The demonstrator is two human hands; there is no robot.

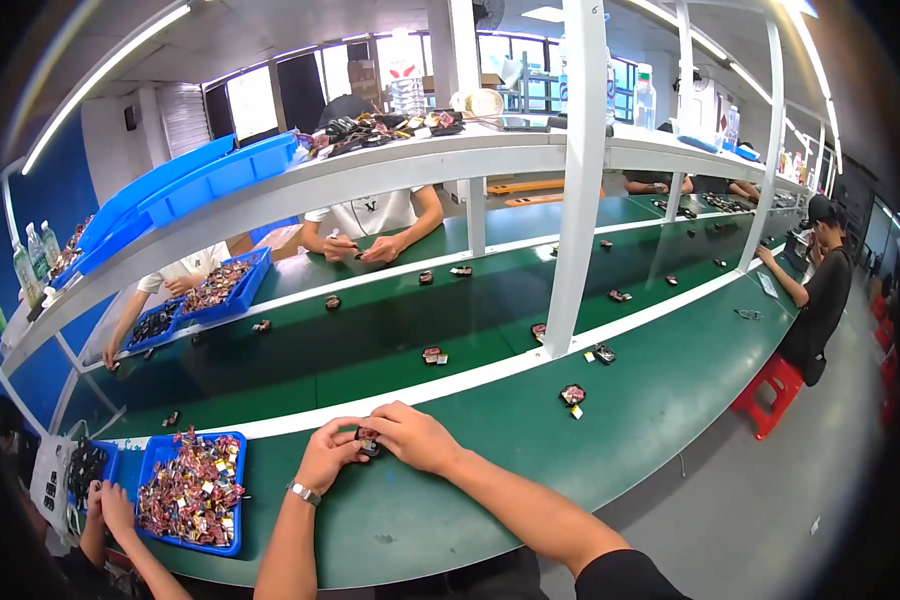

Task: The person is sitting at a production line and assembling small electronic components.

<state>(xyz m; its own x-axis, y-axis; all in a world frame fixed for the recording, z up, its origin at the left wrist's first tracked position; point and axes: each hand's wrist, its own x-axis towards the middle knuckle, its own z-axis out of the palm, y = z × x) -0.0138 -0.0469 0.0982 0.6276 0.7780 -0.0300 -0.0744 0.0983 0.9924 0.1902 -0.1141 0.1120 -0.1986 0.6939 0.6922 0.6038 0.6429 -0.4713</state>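
Observation:
My left hand (325,457), with a metal watch on its wrist, and my right hand (417,438) meet over the green worktop. Between their fingertips is a small black casing with reddish and pale parts inside (369,447); both hands are closed on it, and the fingers hide part of it. Right of my hands, a similar small casing with a pale tab (572,395) lies on the worktop. Another dark casing (605,354) lies farther off, near the white post. Left of my left hand is a blue tray (241,490) heaped with small red, white and yellow parts (188,495).
A dark green conveyor belt (370,365) carrying scattered casings runs beyond the white rail (450,386). A white post (573,200) and an overhead shelf (420,158) stand ahead. A co-worker's hands (113,505) are at the left; others sit across the belt. A red stool (770,390) stands right.

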